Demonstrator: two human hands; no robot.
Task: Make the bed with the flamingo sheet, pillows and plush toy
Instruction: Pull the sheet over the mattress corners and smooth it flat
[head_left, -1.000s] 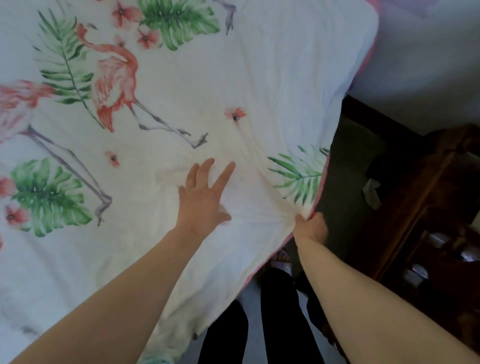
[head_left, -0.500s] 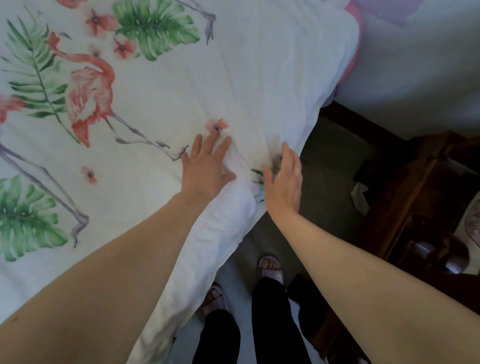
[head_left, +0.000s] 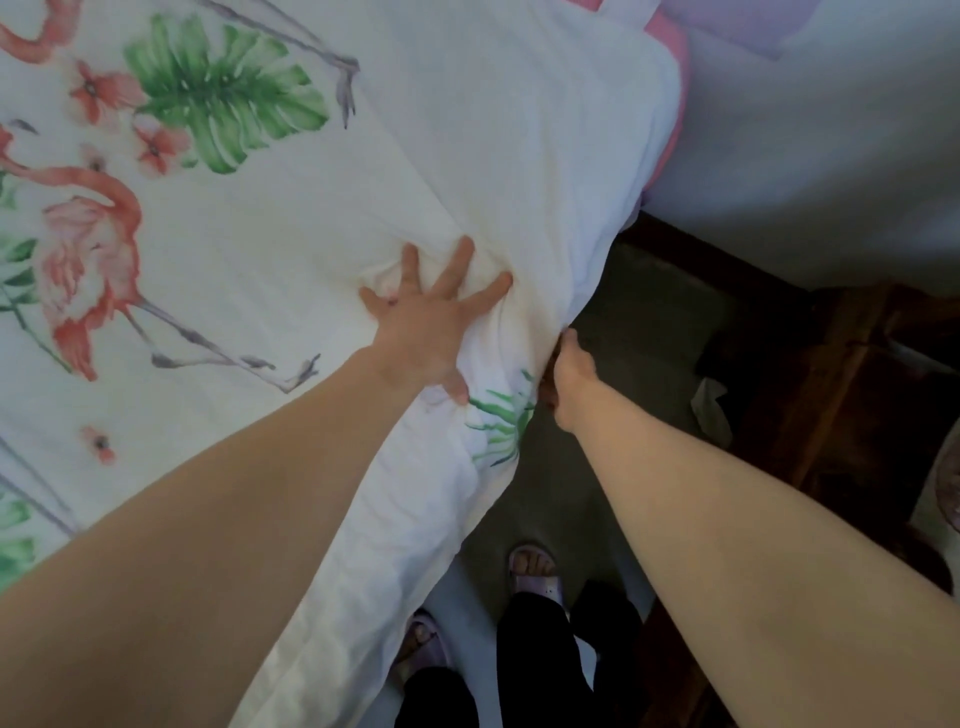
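Note:
The white flamingo sheet, printed with pink flamingos, green leaves and small red flowers, covers the bed across the left and centre of the head view. My left hand lies flat on it with fingers spread, pressing the fabric near the bed's right edge, where wrinkles fan out. My right hand is at that edge, fingers curled into the hanging side of the sheet beside a green leaf print. No pillows or plush toy are in view.
A pink edge shows at the bed's far corner. A dark wooden cabinet stands close on the right across a narrow strip of floor. My feet in sandals are at the bottom, next to the bed.
My left hand has slid farther along the sheet and spread its fingers. My right hand went from lying flat on the sheet's edge to gripping its side lower down.

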